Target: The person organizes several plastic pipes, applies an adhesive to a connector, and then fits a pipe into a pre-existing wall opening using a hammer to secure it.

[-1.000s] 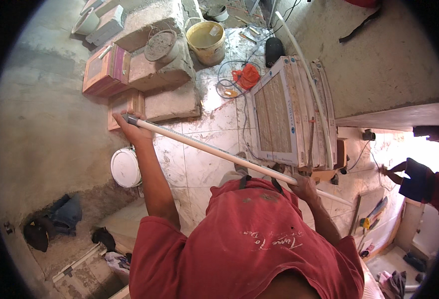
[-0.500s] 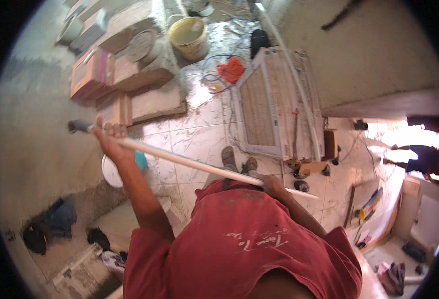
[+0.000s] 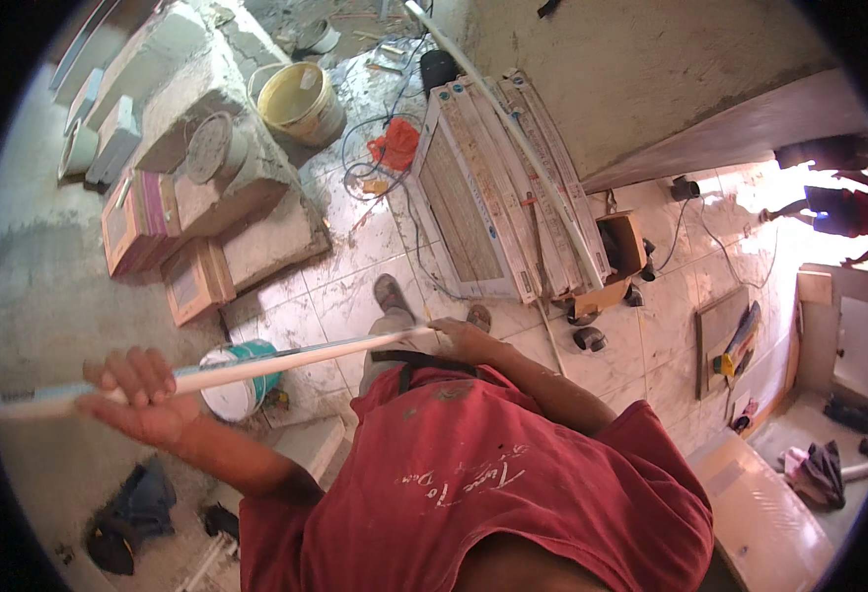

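Note:
A long white plastic pipe (image 3: 276,366) runs across in front of my body, its left part reaching the dark rim of the view. My left hand (image 3: 143,395) is closed round it toward the left, fingers over the top and thumb below. At the pipe's right end, close to my waist, my right hand (image 3: 466,343) grips it. Beneath the pipe stands a white and teal bucket (image 3: 235,387) on the floor.
Long cartons (image 3: 483,187) lean at the wall, a second white pipe (image 3: 513,138) across them. Concrete steps (image 3: 266,222) hold tile boxes (image 3: 143,222). A yellowish bucket (image 3: 301,104), orange bag (image 3: 395,145), cables, black elbow fittings (image 3: 589,339) and a handsaw (image 3: 740,340) lie around. Another person (image 3: 848,212) stands at right.
The pipe has shifted left, so its right end now lies at my right hand instead of sticking out past it. Both hands moved left. The grey elbow end no longer shows.

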{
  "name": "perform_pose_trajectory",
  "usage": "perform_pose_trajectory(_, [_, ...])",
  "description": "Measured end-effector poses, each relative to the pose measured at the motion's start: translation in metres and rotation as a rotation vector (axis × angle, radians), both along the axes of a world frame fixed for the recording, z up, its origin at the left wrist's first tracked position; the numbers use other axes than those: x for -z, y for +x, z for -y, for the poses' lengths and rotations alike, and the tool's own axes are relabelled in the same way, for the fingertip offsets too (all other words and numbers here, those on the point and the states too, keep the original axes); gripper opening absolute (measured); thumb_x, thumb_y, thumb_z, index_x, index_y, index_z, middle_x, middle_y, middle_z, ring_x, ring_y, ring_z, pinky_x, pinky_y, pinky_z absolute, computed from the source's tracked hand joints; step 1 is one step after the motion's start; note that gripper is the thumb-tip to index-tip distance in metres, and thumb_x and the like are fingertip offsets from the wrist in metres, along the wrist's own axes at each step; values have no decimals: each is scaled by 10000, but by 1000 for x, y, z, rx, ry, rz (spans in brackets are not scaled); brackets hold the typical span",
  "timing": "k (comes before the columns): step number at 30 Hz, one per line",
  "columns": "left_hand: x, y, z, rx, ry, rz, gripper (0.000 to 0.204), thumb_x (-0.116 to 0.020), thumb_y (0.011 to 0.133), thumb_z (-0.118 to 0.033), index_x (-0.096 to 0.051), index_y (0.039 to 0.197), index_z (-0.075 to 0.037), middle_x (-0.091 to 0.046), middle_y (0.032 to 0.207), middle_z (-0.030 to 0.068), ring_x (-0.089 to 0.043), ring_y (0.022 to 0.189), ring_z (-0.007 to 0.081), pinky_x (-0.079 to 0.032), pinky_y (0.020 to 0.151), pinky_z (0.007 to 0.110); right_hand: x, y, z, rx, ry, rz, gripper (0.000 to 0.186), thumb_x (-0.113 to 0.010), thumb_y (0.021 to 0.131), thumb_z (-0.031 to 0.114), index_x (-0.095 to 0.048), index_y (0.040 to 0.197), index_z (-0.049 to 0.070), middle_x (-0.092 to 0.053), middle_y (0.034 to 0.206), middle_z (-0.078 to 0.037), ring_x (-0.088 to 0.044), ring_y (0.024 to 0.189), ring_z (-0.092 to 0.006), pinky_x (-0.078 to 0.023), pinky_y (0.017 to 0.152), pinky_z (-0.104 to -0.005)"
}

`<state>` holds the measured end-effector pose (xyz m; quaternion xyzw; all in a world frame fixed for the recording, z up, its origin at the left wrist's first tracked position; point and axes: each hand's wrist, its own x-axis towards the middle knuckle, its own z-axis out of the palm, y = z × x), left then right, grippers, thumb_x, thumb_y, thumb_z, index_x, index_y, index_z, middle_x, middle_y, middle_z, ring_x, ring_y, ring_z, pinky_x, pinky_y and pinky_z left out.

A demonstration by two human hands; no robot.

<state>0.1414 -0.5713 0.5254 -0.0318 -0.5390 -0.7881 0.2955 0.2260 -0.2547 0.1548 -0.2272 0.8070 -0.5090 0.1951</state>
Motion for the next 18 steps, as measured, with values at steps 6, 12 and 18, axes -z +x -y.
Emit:
perform_pose_trajectory(6, [34,-50,83,6,-192,-61,299,-463,960,-351,-415,761,-134,-341,523,-41,-300,432,67,-287,394,227,36,-29,-51,237,357,372,375,-576,814,263,-593,1126,56,-649,1011,-170,-625,940,-299,-475,810,-381])
perform_pose_trajectory(12, [60,-143,160,59,-138,-63,278,-471,942,-227,-357,706,-135,-326,532,-29,-324,480,91,-312,486,249,102,-38,-61,671,514,496,255,-540,849,158,-593,1064,33,-631,856,-119,-615,707,-164,-486,561,-324])
perform_pose_trajectory(18, [62,-199,212,31,-189,-105,286,-486,939,-227,-341,712,-131,-318,536,-30,-306,484,84,-314,506,258,64,-79,41,905,140,883,296,-508,873,153,-532,1137,21,-590,836,-69,-566,629,-133,-453,499,-256])
